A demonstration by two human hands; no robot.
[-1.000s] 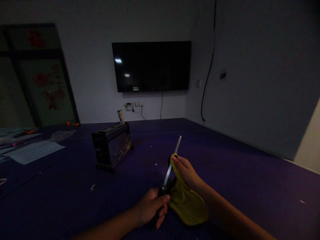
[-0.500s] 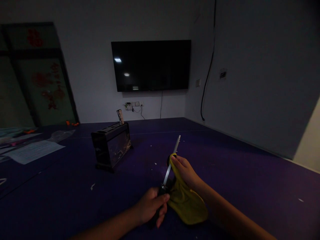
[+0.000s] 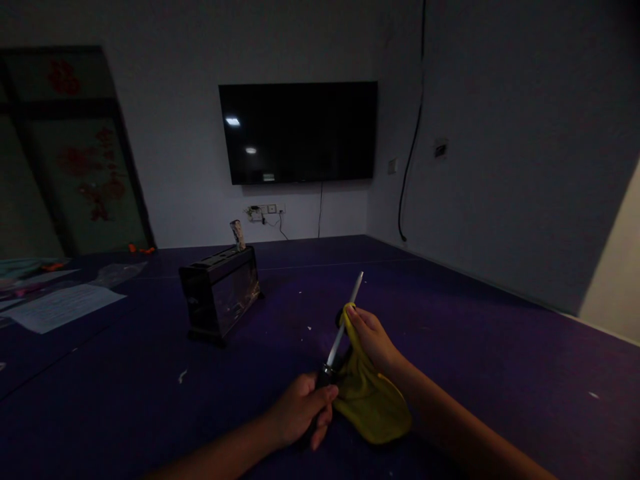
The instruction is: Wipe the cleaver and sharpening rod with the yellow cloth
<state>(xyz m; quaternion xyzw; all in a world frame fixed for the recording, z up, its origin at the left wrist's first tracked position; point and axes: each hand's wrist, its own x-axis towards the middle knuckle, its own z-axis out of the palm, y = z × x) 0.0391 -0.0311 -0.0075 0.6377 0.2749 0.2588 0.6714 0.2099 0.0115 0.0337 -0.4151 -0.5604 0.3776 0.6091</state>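
My left hand [image 3: 300,417] is wrapped round the dark handle of a slim steel rod or knife [image 3: 344,328], whose shaft points up and away to the right. My right hand [image 3: 371,337] pinches a yellow cloth [image 3: 369,399] against the shaft about halfway up. The rest of the cloth hangs down onto the purple surface [image 3: 480,360] below my right wrist.
A black knife block [image 3: 220,293] with one pale handle sticking out stands at the centre left. Papers [image 3: 60,305] and plastic lie at the far left. A dark wall screen [image 3: 299,131] hangs ahead, with sockets and cables under it. Small white scraps dot the surface.
The view has shifted slightly to the right. Both hands keep their grips; the cloth pinch sits at about the same place on the shaft.
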